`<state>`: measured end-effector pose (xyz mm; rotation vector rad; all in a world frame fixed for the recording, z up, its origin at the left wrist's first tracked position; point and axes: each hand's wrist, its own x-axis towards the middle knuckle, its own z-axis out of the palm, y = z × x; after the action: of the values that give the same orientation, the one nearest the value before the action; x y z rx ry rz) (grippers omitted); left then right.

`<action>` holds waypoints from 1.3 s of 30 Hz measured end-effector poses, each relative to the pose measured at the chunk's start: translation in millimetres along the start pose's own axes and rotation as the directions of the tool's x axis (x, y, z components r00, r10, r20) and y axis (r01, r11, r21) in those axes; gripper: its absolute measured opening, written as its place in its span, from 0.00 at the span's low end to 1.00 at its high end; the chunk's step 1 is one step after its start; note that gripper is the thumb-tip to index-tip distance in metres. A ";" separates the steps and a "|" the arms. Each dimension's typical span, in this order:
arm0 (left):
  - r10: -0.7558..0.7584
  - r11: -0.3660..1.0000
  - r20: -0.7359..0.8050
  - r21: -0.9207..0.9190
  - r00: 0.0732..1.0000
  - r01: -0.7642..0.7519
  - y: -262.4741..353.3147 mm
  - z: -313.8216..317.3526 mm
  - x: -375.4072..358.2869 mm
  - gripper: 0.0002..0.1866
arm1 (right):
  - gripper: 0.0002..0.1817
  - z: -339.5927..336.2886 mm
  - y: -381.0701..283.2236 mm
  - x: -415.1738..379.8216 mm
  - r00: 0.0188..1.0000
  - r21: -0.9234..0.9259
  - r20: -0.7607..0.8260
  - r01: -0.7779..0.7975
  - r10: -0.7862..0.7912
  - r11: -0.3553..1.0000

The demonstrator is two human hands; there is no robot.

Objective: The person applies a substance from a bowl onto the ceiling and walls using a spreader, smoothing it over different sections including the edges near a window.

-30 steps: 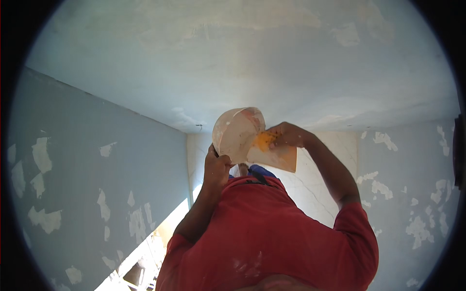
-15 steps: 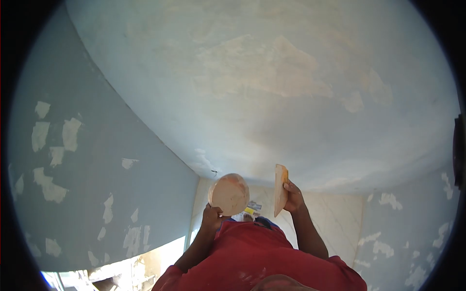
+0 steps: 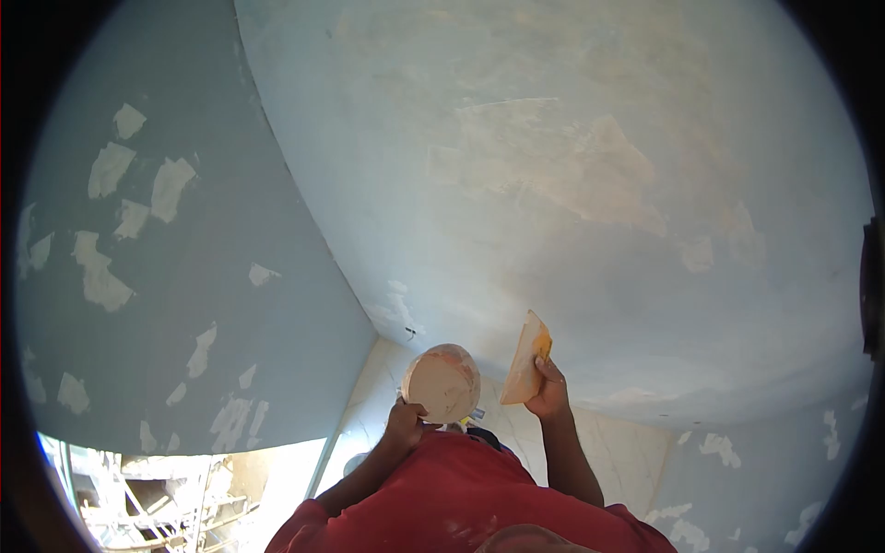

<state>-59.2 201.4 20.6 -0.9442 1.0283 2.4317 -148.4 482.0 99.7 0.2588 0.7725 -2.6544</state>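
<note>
My left hand (image 3: 404, 424) grips the lower left rim of a round bowl (image 3: 444, 387) with pale, pinkish-beige material in it. To its right, my right hand (image 3: 550, 387) is closed round a flat, wide-bladed spreader (image 3: 525, 359), smeared with the same pale material and yellow along one edge. The spreader is held up, tilted, apart from the bowl. Neither the bowl nor the spreader appears to touch a wall.
A large pale surface (image 3: 572, 258) with beige patches spreads above. On the left stands a grey wall (image 3: 212, 267) with whitish patches. A bright opening (image 3: 175, 498) shows poles outside. Another patched wall (image 3: 737, 479) is at the lower right.
The view has turned, so the walls appear shifted and rotated. The spreader is tilted more and shows more of its flat face. Both hands keep their hold.
</note>
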 end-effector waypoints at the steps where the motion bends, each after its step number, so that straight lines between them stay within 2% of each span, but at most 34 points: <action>1: 0.002 1.000 -0.003 -0.005 1.000 -0.002 0.6 0.5 -1.8 0.35 | 0.24 4.1 0.6 -1.1 1.000 -0.009 -0.023 -0.001 0.001 1.000; 6: 0.008 0.999 0.006 -0.041 1.000 -0.007 -7.0 -19.5 4.7 0.29 | 0.22 -2.9 5.1 3.7 0.999 0.051 -0.039 -0.008 0.010 0.999; 13: 0.024 0.995 -0.030 -0.098 0.999 -0.027 -5.8 -23.7 2.3 0.29 | 0.21 -4.3 1.5 7.3 0.998 -0.004 -0.063 0.007 -0.007 1.000; 16: 0.043 0.996 -0.015 -0.078 0.999 -0.044 -5.0 -18.8 2.7 0.30 | 0.22 -5.0 0.5 7.2 0.998 -0.012 -0.070 0.002 -0.003 1.000; 18: 0.015 0.999 -0.074 -0.046 0.997 -0.018 -1.0 -10.3 -4.1 0.31 | 0.23 -5.7 0.8 6.6 0.997 -0.023 -0.076 0.000 -0.001 1.000; 22: 0.079 0.997 -0.100 0.006 0.992 -0.079 -30.8 -43.9 30.9 0.29 | 0.22 -1.3 0.4 6.1 0.996 -0.050 -0.084 0.006 -0.010 0.999; 23: 0.194 0.949 -0.036 0.258 0.980 -0.179 -37.2 -51.1 33.8 0.27 | 0.23 1.2 0.2 4.5 0.997 -0.058 -0.082 0.001 -0.006 0.998; 24: 0.289 0.829 0.053 0.486 0.956 -0.278 -46.4 -61.0 41.4 0.25 | 0.23 5.1 -0.4 4.4 0.997 -0.064 -0.076 -0.004 0.000 0.998; 25: 0.294 0.831 0.051 0.480 0.954 -0.282 -55.1 -70.5 51.6 0.25 | 0.23 9.3 -1.2 4.2 0.996 -0.083 -0.086 0.006 -0.013 0.997; 27: 0.483 0.722 0.215 0.451 0.849 -0.525 -62.1 -77.5 59.1 0.16 | 0.23 11.4 -2.2 4.9 0.995 -0.104 -0.098 0.014 -0.025 0.994; 28: 0.481 0.722 0.216 0.453 0.850 -0.524 -66.9 -79.7 62.8 0.16 | 0.24 10.4 -3.7 6.6 0.997 -0.101 -0.079 0.008 -0.016 0.995; 29: 0.340 0.917 0.055 0.203 0.939 -0.344 -47.7 -55.3 39.8 0.14 | 0.24 9.5 -4.1 7.5 0.998 -0.094 -0.063 0.008 -0.014 0.996; 30: 0.132 0.988 -0.041 -0.073 0.990 -0.134 -29.2 -36.8 15.6 0.12 | 0.24 11.2 -2.9 6.9 0.996 -0.077 -0.078 0.039 -0.045 0.996; 31: 0.109 0.994 0.003 -0.016 0.994 -0.109 -16.8 -30.3 -1.5 0.12 | 0.23 14.6 -2.4 7.8 0.998 -0.095 -0.057 0.006 -0.012 0.995; 32: 0.422 0.712 0.139 0.561 0.896 -0.422 -7.8 -27.0 -17.1 0.14 | 0.23 15.9 -3.1 5.7 0.999 -0.106 -0.046 -0.010 0.005 0.994; 33: 0.548 0.061 0.469 0.804 0.693 -0.592 -3.7 -26.3 -21.3 0.15 | 0.23 14.8 -4.2 4.0 0.995 -0.102 -0.095 -0.021 0.012 0.995; 34: 0.481 0.019 0.542 0.779 0.689 -0.626 -6.2 -30.9 -16.3 0.15 | 0.23 12.1 -3.6 3.5 0.990 -0.092 -0.140 -0.038 0.025 0.995; 35: 0.478 -0.015 0.475 0.845 0.739 -0.534 -11.0 -37.5 -9.3 0.15 | 0.23 8.4 -3.1 4.4 0.985 -0.054 -0.168 0.035 -0.043 0.998; 36: 0.494 -0.047 0.394 0.903 0.775 -0.428 -13.9 -42.8 -4.4 0.16 | 0.22 4.2 -1.9 7.3 0.994 -0.034 -0.112 0.012 -0.016 0.999; 37: 0.459 -0.084 0.433 0.891 0.776 -0.447 -13.9 -44.8 -3.1 0.16 | 0.21 0.3 -1.0 9.0 0.999 -0.024 -0.047 -0.024 0.022 0.999; 39: 0.482 -0.051 0.426 0.886 0.766 -0.460 -12.8 -48.8 -1.1 0.18 | 0.21 -6.6 1.3 12.5 0.998 0.013 -0.056 0.027 -0.026 1.000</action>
<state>-29.9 174.4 -10.4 -0.0142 2.8023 1.2692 -158.9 480.9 90.2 0.3292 0.7811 -2.6886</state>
